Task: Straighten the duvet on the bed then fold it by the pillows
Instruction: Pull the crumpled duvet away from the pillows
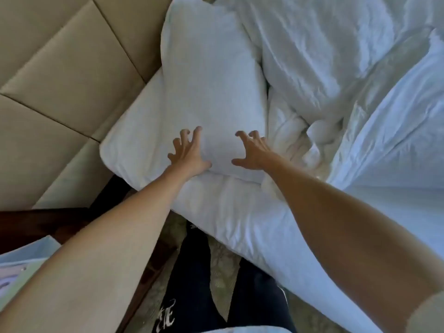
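Head view: splayed fingers (pixel 198 133) on plump pillow (pixel 211 92) (crumpled duvet (pixel 312 68) beside)

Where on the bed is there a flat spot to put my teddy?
The smooth sheet on the right, beside the bunched duvet, is free. Near the headboard it is crowded: pillows, plus both hands, left and right.

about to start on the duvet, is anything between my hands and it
Yes, for one hand. The left hand is over the pillow, which lies between it and the rumpled duvet. The right hand is at the duvet's edge, unobstructed.
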`<act>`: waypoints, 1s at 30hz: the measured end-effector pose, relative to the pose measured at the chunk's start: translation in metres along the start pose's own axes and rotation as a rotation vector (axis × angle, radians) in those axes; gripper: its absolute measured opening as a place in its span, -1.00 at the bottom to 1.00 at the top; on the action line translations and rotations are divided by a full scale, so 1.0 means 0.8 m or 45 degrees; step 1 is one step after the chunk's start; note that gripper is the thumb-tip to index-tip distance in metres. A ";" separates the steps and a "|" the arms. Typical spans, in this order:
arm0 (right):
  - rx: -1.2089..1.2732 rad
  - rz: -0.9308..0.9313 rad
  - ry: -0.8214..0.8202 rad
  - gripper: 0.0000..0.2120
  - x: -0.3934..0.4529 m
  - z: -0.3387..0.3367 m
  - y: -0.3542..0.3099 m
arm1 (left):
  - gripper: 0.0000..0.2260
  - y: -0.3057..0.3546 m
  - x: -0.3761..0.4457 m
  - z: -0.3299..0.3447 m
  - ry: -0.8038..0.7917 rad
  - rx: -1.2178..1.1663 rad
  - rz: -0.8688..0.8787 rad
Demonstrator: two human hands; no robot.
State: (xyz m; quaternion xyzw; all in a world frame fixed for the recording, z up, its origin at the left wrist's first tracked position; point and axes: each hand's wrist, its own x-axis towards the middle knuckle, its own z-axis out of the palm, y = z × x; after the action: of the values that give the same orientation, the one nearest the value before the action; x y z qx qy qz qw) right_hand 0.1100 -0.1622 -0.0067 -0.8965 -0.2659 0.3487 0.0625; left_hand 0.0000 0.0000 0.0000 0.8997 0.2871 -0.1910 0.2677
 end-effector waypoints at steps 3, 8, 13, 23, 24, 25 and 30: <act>0.038 0.079 -0.067 -0.01 0.044 0.022 -0.017 | -0.01 -0.028 0.044 0.012 0.035 0.146 0.029; -0.081 0.219 0.095 0.23 0.099 0.056 -0.022 | 0.22 -0.063 0.120 0.037 -0.062 0.292 0.053; -0.097 0.357 0.222 -0.04 0.137 0.072 -0.018 | 0.27 -0.073 0.158 0.068 -0.045 0.460 0.054; 0.044 0.140 0.266 -0.75 0.143 0.069 -0.018 | -0.63 -0.089 0.179 0.051 0.114 0.598 0.406; 0.052 0.136 0.260 -0.75 0.139 0.066 -0.022 | -0.65 -0.091 0.176 0.044 0.064 0.589 0.438; 0.064 0.139 0.255 -0.74 0.135 0.061 -0.028 | -0.67 -0.094 0.172 0.033 0.048 0.604 0.451; 0.122 0.076 0.176 -0.76 0.121 0.025 -0.090 | -0.70 -0.123 0.160 -0.031 0.089 0.645 0.433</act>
State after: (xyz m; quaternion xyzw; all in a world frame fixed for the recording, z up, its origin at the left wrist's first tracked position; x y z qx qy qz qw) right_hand 0.1252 -0.0521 -0.0581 -0.9219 -0.2173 0.3001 0.1132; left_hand 0.0414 0.1361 -0.0807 0.9790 0.0848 -0.1778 0.0528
